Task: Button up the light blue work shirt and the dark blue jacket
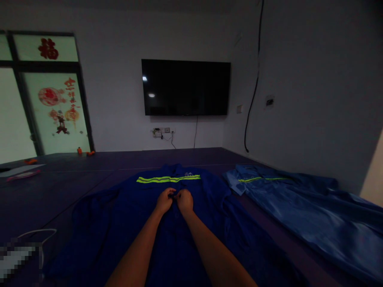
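A dark blue work jacket (pixel 134 211) lies spread out in front of me, its collar at the far end and its sleeves out to both sides. A yellow-green reflective stripe crosses its chest, with a small pale mark above it on the right. Just below the stripe, my left hand (pixel 164 200) pinches the jacket's front at the middle. Close beside it, my right hand (pixel 184 200) has its fingers closed on the same front edge. The fingertips of both hands nearly meet; any button or fastener between them is too small and dark to make out.
A lighter blue garment (pixel 287 203) with a reflective stripe lies to the right. On the left are a white cable (pixel 38 230), a pink-edged flat item (pixel 24 175) and small orange objects (pixel 90 153). A television (pixel 187 87) hangs on the far wall; a black cable (pixel 254 91) dangles right.
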Action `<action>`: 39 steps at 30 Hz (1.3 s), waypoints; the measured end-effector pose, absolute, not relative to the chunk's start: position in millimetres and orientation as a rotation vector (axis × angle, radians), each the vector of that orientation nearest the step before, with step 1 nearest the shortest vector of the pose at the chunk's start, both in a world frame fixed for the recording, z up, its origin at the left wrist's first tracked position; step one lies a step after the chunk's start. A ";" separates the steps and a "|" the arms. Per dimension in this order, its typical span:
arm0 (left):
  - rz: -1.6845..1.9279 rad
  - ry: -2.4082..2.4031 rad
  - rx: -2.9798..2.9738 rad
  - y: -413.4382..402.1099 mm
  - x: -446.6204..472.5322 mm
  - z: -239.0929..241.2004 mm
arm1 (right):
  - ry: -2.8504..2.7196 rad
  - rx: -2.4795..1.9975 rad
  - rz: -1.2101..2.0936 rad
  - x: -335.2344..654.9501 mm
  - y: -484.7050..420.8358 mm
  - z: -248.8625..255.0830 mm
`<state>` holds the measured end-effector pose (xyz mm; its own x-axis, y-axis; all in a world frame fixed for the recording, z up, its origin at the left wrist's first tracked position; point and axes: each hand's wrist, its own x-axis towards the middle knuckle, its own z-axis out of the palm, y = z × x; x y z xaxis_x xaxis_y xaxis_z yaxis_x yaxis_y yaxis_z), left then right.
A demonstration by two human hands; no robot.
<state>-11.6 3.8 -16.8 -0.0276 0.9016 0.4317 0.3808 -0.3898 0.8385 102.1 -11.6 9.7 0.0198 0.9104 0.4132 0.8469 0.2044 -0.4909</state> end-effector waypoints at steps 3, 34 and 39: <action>1.438 1.342 1.752 3.2 -11.1 -16.6 | -1.822 -1.644 0.118 102.0 -11.3 9.5; 1.543 1.279 1.352 -51.9 -12.8 -14.7 | -2.169 -1.301 0.293 128.4 -38.0 6.9; 1.545 1.392 1.501 -76.0 -11.7 -17.6 | -2.161 -1.245 0.346 134.8 -64.4 2.2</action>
<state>-11.7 -76.0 -17.6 -0.2082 0.9127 0.3516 0.2549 -0.2964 0.9204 134.8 -64.4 2.2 -0.3690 0.8490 0.3781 0.6886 0.5230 -0.5023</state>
